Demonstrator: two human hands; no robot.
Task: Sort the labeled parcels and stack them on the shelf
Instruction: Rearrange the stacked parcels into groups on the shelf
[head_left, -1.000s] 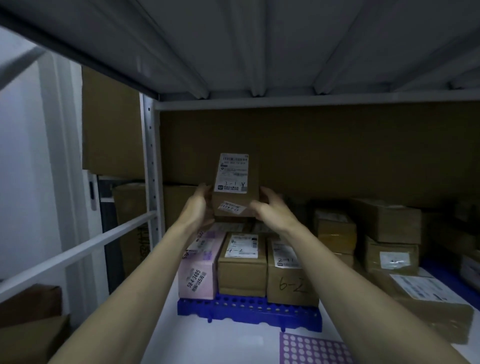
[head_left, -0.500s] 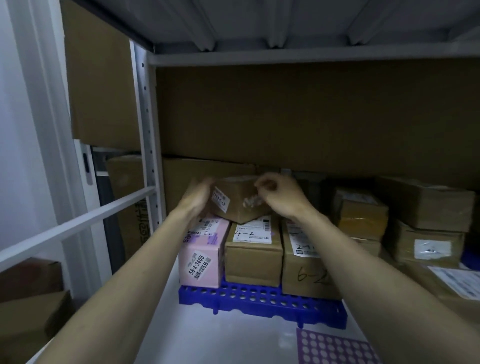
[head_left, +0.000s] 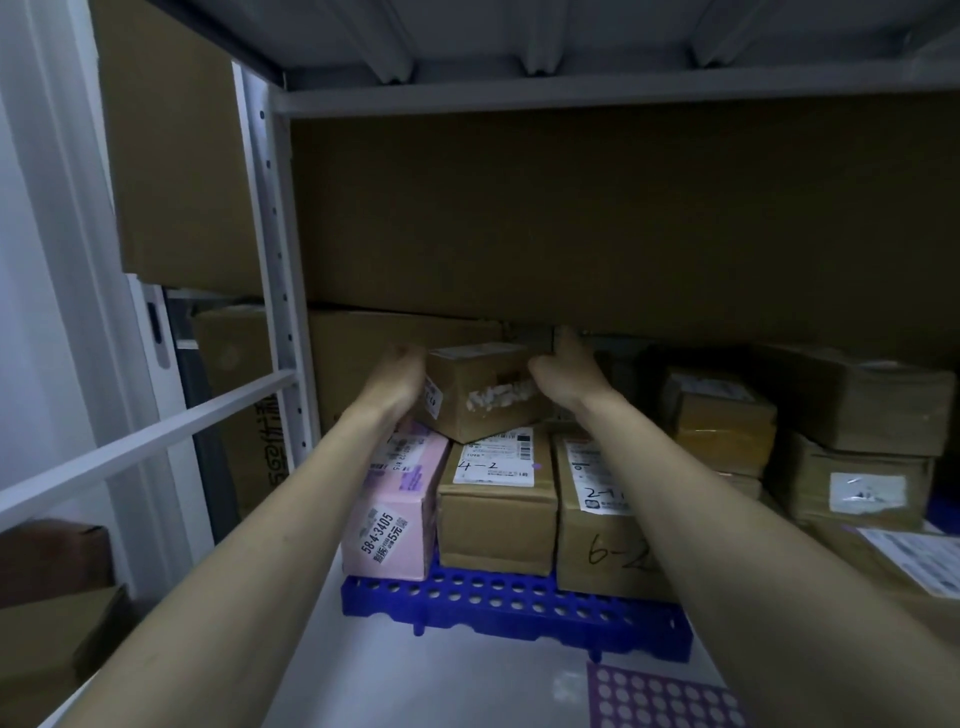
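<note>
A brown parcel (head_left: 480, 397) is held between the left hand (head_left: 397, 376) and right hand (head_left: 563, 371); fingertips are hidden behind it, and its label is unreadable.

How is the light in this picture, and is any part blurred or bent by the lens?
Head view: dim, bluish light; the shelf's back is in deep shadow. The wide lens bends the shelf post and stretches both forearms. The left hand and right hand look soft; handwriting on the box marked 4-2 stays readable. A faint glare lies on the white shelf floor.
</note>
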